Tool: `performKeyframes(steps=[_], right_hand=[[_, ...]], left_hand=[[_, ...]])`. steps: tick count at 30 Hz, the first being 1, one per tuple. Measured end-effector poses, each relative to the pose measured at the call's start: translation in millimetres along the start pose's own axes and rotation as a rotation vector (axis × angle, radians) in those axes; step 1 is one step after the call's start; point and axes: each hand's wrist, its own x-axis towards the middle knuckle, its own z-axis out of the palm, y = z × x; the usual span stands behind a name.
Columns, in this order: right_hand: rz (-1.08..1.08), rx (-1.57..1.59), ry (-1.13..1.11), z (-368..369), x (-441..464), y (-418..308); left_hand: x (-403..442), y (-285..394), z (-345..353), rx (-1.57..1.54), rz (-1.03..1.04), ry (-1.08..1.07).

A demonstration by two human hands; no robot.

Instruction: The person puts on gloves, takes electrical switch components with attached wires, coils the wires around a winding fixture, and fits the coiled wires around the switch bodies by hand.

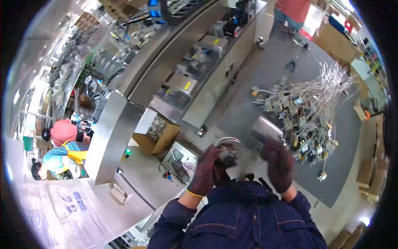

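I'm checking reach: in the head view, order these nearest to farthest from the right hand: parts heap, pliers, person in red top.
1. Parts heap: ahead-right of the right hand.
2. Pliers: beyond the heap.
3. Person in red top: far end.

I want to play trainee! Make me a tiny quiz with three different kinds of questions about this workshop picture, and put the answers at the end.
1. Choose one. Which of the person's own hands is nearer the heap of metal parts?
(a) left hand
(b) right hand

2. True or false? Both of those hands are bare.

3. Fill in the blank: The open box with small parts inside is made of ____.

Key: 1. b; 2. False, they wear dark gloves; 3. cardboard.
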Motion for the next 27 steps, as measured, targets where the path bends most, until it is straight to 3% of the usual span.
performKeyframes(steps=[2,3,5,6,8,9,11,14,18,25,27], right_hand=[[-0.099,-0.133,0.208,-6.3,24.5,-9.5],[-0.108,-0.13,0.202,-3.7,32.7,-7.8],[-0.272,-0.502,0.19,3.5,47.9,-5.0],[-0.281,-0.502,0.187,8.4,52.4,-4.9],[-0.298,-0.591,0.139,19.2,55.8,-6.1],[-0.292,-0.605,0.144,24.1,59.4,-6.6],[-0.252,-0.638,0.157,28.3,61.6,-8.1],[-0.23,-0.683,0.164,32.0,63.9,-8.1],[-0.198,-0.768,0.192,33.8,63.6,-1.6],[-0.114,-0.678,0.113,13.5,63.9,19.9],[-0.206,-0.74,-0.089,-12.9,78.9,47.7]], left_hand=[[6.5,-5.4,-39.2,-0.501,-0.163,0.399],[11.1,-20.3,-64.4,-0.505,-0.156,0.407],[24.4,-77.2,-133.2,-0.222,0.169,0.63],[29.8,-105.2,-171.2,-0.076,0.33,0.736],[27.0,-157.2,-258.7,0.313,0.057,1.025],[22.7,-178.1,-328.5,1.095,-0.025,0.929],[16.4,-191.4,-394.0,1.329,-0.275,0.955],[-4.9,-213.6,-473.3,1.397,-0.582,0.898],[-29.4,-236.5,-529.7,1.459,-0.818,0.875],[-24.4,-252.0,-511.2,1.579,-0.887,0.877],[-6.9,-254.6,-474.2,1.632,-0.803,0.819]])
